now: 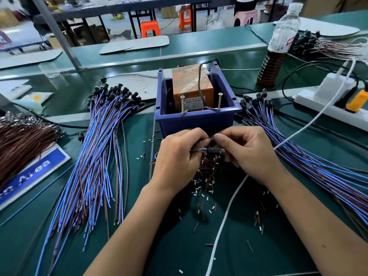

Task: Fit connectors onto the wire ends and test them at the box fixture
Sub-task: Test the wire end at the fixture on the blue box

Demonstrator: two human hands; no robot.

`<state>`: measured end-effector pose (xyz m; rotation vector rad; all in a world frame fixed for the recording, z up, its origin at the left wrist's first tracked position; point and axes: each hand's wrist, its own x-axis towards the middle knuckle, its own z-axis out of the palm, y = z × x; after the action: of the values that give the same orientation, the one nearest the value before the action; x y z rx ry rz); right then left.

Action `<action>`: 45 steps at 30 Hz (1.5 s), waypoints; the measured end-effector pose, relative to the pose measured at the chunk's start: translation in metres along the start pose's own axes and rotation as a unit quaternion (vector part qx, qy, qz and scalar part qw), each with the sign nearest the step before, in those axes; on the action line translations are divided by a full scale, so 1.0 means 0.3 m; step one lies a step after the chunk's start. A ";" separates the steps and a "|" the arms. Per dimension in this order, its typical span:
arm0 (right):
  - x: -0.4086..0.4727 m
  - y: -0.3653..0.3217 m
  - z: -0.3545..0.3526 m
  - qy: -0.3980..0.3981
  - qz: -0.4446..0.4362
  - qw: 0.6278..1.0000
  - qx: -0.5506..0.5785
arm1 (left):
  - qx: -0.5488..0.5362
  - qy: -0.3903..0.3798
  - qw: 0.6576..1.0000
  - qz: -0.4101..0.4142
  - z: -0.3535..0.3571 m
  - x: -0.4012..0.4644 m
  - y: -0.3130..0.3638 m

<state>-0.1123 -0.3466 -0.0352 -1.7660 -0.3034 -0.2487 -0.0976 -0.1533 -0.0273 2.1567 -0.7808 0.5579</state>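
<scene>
The fingers of both hands pinch one blue-and-brown wire pair just in front of the blue bin. The left hand (177, 158) grips the wires (197, 150) where they come out of a small black connector (216, 151), and the right hand (247, 154) closes on the connector itself and on a blue wire end by its thumb; whether the connector is fully seated I cannot tell.

Under the hands, a scatter of short brown, blue and white sleeve pieces (207, 176) litters the green mat (139, 246), and a white cable (229, 206) curves across the near right. A large fan of blue and brown wires with black connectors at their far ends lies to the left (95, 156), and a similar bundle to the right (298, 152). I judge the job to be mid-batch, with many pieces handled, but which pile is tested is not shown.

The box fixture, a blue bin (195, 120) holding an orange taped block (192, 86) with two upright screws (219, 101), stands just beyond the hands, so the reach is short. Room is tight between the piles; only the near centre is fairly open. A bottle (276, 42) stands far right.
</scene>
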 end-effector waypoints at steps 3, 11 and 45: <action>-0.001 0.005 -0.002 0.006 -0.015 1.000 -0.013 | -0.005 -0.005 1.000 0.007 0.003 0.001 -0.006; 0.013 0.017 -0.065 0.153 -0.030 0.987 0.039 | -0.031 0.074 0.996 -0.033 -0.005 0.005 -0.054; 0.035 -0.054 0.018 0.230 -0.054 0.965 0.111 | -0.156 0.339 0.917 -0.142 0.004 0.023 0.036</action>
<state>-0.1079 -0.3375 -0.0180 -1.4218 -0.0851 -0.6664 -0.0999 -0.1623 -0.0183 1.5771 -0.1510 0.8885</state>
